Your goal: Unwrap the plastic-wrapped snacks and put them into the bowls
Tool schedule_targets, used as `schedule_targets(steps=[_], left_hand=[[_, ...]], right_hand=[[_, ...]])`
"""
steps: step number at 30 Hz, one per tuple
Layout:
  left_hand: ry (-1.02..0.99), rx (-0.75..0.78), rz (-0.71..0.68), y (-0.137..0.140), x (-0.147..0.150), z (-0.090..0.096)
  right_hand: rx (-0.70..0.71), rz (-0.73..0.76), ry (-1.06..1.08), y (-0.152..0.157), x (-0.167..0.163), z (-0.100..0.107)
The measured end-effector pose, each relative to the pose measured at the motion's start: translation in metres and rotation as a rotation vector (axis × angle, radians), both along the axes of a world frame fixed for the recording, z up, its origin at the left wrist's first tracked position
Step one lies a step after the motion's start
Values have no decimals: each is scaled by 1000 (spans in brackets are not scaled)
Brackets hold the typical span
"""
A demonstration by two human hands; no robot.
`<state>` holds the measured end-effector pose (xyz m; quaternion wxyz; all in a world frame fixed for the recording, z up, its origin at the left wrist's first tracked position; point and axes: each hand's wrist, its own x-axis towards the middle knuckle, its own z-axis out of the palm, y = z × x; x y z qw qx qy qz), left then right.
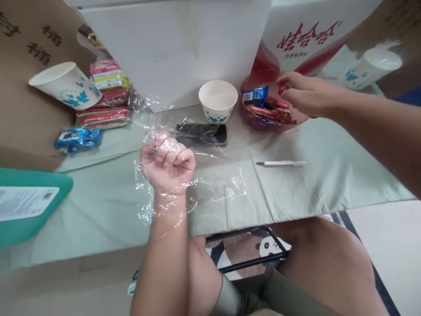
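Note:
My left hand (pixel 167 166) is a palm-up fist closed on a thin clear plastic bag (pixel 226 180), whose crinkled film spreads around the wrist and across the cloth. Over the right side of a translucent red bowl (pixel 259 125), my right hand (pixel 304 92) has its fingers drawn together. A bit of red shows at the fingertips, too small to name. Inside the bowl lie red-wrapped snacks (pixel 274 115) and a blue snack packet (pixel 255 96). Left of the bowl stands a white paper cup (pixel 218 101) with blue leaves. A black phone (pixel 202 134) lies partly under the film.
A white pen (pixel 281 163) lies on the pale green tablecloth (pixel 355 171). At left are a tilted paper cup (pixel 67 85), stacked snack packs (pixel 105 116), blue packets (pixel 78 139) and a green container (pixel 36 175). Boxes line the back; a bagged cup (pixel 373 68) lies at right.

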<state>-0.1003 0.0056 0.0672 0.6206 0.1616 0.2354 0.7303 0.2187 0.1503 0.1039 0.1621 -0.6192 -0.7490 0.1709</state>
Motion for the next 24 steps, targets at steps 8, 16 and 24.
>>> schedule_targets(steps=[8, 16, 24], left_hand=[[77, -57, 19, -1, -2, 1], [96, -104, -82, -14, -1, 0], [10, -102, -391, -35, 27, -35]], right_hand=[[-100, 137, -218, 19, -14, -8], [-241, 127, 748, -125, -63, -35], [-672, -25, 1260, -187, -99, -91]])
